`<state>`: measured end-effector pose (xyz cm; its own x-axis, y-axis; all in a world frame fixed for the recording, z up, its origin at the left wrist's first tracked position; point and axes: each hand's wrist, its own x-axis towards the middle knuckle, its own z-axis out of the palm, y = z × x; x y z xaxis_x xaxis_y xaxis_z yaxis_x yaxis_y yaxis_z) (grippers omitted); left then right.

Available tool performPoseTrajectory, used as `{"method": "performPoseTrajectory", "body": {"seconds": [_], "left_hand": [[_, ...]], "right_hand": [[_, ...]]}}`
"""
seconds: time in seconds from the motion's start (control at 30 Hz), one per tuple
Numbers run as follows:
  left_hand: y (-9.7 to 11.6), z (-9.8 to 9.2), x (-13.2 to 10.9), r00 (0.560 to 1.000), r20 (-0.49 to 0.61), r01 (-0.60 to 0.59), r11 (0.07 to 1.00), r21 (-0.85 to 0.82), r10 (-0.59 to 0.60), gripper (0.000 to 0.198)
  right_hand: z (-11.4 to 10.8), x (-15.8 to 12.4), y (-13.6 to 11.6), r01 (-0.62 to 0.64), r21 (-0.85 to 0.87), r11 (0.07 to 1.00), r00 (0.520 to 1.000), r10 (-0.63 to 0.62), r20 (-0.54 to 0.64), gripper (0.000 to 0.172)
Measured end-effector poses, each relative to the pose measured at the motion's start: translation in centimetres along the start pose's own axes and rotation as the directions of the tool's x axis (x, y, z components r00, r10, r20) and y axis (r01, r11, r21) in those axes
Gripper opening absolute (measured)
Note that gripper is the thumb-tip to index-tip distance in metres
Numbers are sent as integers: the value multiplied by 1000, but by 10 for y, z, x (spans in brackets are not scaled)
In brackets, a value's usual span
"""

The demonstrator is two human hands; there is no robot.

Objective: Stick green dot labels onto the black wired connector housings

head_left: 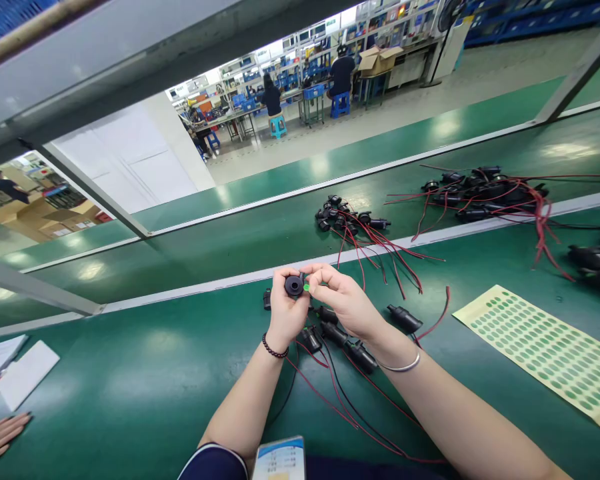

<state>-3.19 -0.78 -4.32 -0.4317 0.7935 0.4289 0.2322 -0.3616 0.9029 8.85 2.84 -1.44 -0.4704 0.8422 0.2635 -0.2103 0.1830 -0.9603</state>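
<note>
My left hand (289, 310) is wrapped round a black cylindrical part (294, 286), its round end with a centre hole facing me. Close against it, my right hand (343, 300) pinches a small round green sticker (307, 287) at the part's side. Whether the sticker touches the part I cannot tell. Several more black cylindrical parts (361, 357) with red and black wires lie on the green table below my hands. To the right of my right hand rests another such part (404, 319) with a red wire. A pale sheet of green round stickers (545, 353) lies farther right.
Beyond a white ledge sit a small pile of black wired parts (337, 217) and a larger pile (485, 193). Another person's hand (3, 437) rests at left, near white papers (27, 375). Metal frame posts (90, 190) stand ahead; people work in the background.
</note>
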Motion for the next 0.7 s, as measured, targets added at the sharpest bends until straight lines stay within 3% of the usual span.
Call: {"method": "performPoseTrajectory", "body": {"seconds": [0.7], "left_hand": [[-7,4,-5,994,1,-108,994,9,108,25]], "right_hand": [[2,1,-3,-34,-77,996,999,33,-9,10]]}}
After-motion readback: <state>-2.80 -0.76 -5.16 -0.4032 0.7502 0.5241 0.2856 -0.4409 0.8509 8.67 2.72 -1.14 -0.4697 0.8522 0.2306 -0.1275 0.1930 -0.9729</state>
